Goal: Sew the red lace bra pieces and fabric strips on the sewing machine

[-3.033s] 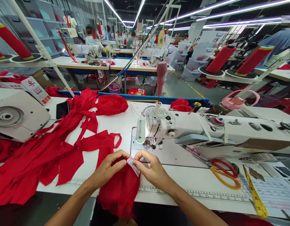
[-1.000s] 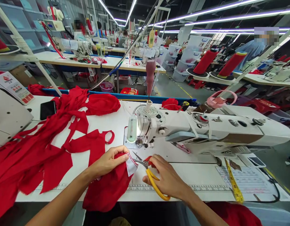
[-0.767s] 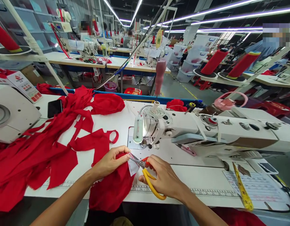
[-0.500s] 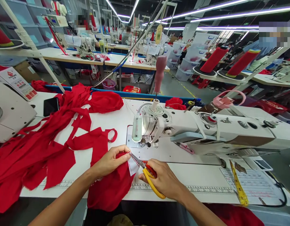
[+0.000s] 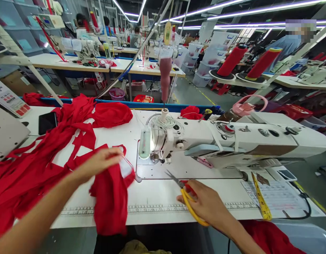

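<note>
My left hand [image 5: 106, 160] is closed on the top edge of a red fabric piece [image 5: 111, 201], lifted at the left of the sewing machine; a white patch [image 5: 125, 167] shows near its upper right. The lower end of the fabric hangs over the front edge of the table. Wrapped round the handles of yellow-and-red scissors [image 5: 188, 201], my right hand [image 5: 205, 201] is over the front of the table. The blades point up and left toward the machine, touching no cloth. The sewing machine [image 5: 200, 137] stands just beyond both hands.
Red fabric strips [image 5: 38, 165] heap across the left side, beside a black phone [image 5: 47, 122]. A yellow tape measure [image 5: 261, 197] lies over a written sheet [image 5: 274, 197] at right. Red thread cones [image 5: 233, 60] stand behind the machine. People work at machines farther back.
My left hand has moved left and up with the red fabric, away from the scissors. My right hand has drawn the scissors right, off the cloth. The view has shifted slightly.
</note>
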A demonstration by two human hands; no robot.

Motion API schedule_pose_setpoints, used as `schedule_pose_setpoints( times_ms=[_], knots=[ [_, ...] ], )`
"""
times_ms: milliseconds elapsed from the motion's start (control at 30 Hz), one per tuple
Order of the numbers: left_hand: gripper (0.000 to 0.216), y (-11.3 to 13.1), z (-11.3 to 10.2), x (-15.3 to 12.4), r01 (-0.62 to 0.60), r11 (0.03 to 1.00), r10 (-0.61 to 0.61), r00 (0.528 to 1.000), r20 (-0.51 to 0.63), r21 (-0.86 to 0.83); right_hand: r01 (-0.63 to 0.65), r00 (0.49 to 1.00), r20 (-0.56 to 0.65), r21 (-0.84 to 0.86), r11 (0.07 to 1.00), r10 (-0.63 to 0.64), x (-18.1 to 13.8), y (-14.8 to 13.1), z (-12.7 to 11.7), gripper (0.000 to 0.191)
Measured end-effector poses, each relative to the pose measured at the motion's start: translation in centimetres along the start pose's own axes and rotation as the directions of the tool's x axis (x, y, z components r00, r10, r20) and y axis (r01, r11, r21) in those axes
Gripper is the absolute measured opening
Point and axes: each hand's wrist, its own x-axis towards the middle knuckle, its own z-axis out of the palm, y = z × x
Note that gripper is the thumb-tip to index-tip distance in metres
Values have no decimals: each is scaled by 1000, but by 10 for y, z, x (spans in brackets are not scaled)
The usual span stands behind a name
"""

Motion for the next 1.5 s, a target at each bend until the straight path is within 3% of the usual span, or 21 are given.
schedule_pose_setpoints(
  times_ms=[33, 100, 133, 200, 233, 267, 333, 367, 433, 533, 600, 667, 733, 800, 933, 1067, 1233, 1367, 1500],
  knots=[
    [39, 7, -26, 4, 9, 988, 19, 984, -179, 157, -38, 999, -28, -60, 997, 37, -1, 13, -4, 32],
    [38, 28, -72, 11, 49, 955, 73, 918, -390, 293, -111, 992, -71, -161, 981, 101, -1, 38, -12, 30],
    [40, 38, -87, 14, 94, 889, 195, 808, -556, 449, -141, 988, -88, -197, 970, 126, 0, 48, -15, 29],
    [45, 52, -94, 19, 112, 747, 450, 640, -623, 655, -158, 985, -104, -244, 957, 136, 2, 65, -21, 24],
    [43, 53, -85, 22, 91, 675, 565, 573, -593, 732, -155, 985, -111, -258, 954, 130, 3, 70, -23, 23],
    [38, 49, -68, 24, 38, 612, 638, 567, -522, 790, -156, 985, -117, -268, 951, 128, 3, 75, -25, 23],
    [20, 31, -18, 28, -98, 416, 815, 480, -324, 904, -193, 978, -133, -304, 933, 159, 2, 78, -27, 25],
    [22, 19, 11, 29, -146, 361, 852, 453, -263, 921, -229, 970, -156, -338, 913, 185, 0, 78, -27, 25],
    [29, -2, 65, 29, -246, 283, 865, 483, -136, 927, -269, 952, -250, -411, 871, 176, -4, 74, -25, 25],
    [19, -16, 116, 20, -339, 245, 839, 543, -24, 908, -105, 892, -440, -429, 897, -105, -3, 53, -15, 23],
    [13, -16, 127, 12, -363, 256, 808, 589, 8, 896, 166, 817, -474, -353, 921, -329, 7, 29, -5, 25],
    [14, -14, 125, 7, -394, 286, 769, 638, 36, 874, 430, 777, -407, -215, 877, -480, 24, 2, 7, 27],
    [18, -14, 119, 7, -434, 326, 735, 675, 63, 840, 566, 750, -338, -121, 816, -569, 43, -23, 19, 29],
    [19, -15, 112, 12, -492, 359, 727, 681, 93, 793, 620, 730, -270, -125, 775, -628, 58, -40, 29, 26],
    [17, -20, 103, 27, -600, 417, 709, 685, 170, 682, 631, 713, -224, -207, 748, -664, 71, -49, 41, 19],
    [21, -26, 100, 29, -541, 487, 619, 768, 166, 686, 607, 676, -274, -321, 727, -684, 69, -46, 50, 18],
    [24, -35, 101, 28, -502, 573, 584, 805, 107, 648, 554, 678, -307, -384, 739, -668, 69, -46, 56, 25],
    [23, -40, 99, 43, -511, 689, 535, 837, 114, 515, 494, 683, -355, -419, 762, -639, 77, -43, 58, 23],
    [21, -42, 101, 59, -506, 740, 530, 844, 80, 443, 450, 684, -369, -465, 762, -629, 84, -36, 61, 25]
  ],
)
